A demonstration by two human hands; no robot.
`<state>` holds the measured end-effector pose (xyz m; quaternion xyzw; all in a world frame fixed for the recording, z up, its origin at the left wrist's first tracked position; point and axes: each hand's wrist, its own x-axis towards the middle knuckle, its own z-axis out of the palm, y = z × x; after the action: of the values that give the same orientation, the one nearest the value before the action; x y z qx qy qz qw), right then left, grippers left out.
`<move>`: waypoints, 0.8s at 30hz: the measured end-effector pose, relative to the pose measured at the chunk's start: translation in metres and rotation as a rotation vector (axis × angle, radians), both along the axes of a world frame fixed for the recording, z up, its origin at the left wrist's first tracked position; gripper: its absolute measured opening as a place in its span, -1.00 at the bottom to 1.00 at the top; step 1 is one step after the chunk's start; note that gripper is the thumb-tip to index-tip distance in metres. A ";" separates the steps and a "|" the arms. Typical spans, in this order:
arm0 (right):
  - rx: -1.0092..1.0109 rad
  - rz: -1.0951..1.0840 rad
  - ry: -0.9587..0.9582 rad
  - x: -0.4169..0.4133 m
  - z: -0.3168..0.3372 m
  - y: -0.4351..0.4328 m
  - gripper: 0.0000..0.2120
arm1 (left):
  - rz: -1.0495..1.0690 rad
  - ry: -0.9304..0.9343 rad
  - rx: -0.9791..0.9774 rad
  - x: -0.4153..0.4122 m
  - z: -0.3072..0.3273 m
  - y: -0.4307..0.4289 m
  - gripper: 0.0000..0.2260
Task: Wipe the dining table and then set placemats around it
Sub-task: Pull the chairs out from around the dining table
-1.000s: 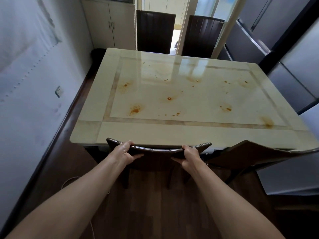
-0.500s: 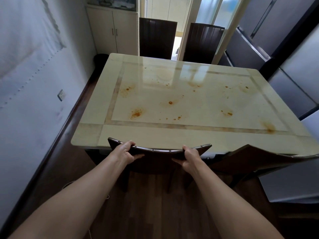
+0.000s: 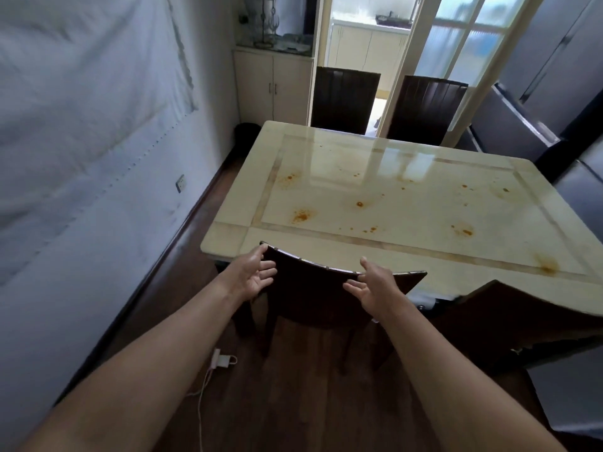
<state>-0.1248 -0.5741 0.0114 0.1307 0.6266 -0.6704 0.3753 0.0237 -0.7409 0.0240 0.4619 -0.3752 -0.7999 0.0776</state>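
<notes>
The cream dining table (image 3: 408, 177) fills the middle of the view, its glossy top spotted with several orange-brown stains (image 3: 301, 216). A dark wooden chair (image 3: 313, 288) is tucked against the near edge. My left hand (image 3: 253, 275) hovers by the chair back's left corner with fingers spread. My right hand (image 3: 372, 288) is open in front of the chair's top rail, holding nothing. No cloth or placemats are in view.
A second dark chair (image 3: 509, 318) stands at the near right. Two more chairs (image 3: 344, 99) stand at the far side. A white wall (image 3: 81, 190) runs close along the left, a cabinet (image 3: 274, 83) behind. A white charger and cable (image 3: 222, 359) lie on the floor.
Both hands have let go of the chair's top rail and opened. The view has swung to the left and pulled back, showing more wall and floor.
</notes>
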 end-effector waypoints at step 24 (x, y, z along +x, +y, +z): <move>-0.199 0.470 0.341 0.185 0.100 -0.234 -0.51 | 0.268 0.176 -0.275 0.193 0.085 -0.178 -0.53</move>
<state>0.0602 -0.8080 0.1115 -0.1697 0.6250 -0.6354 0.4205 0.2163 -0.9187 0.1090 0.4212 -0.4078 -0.7610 0.2779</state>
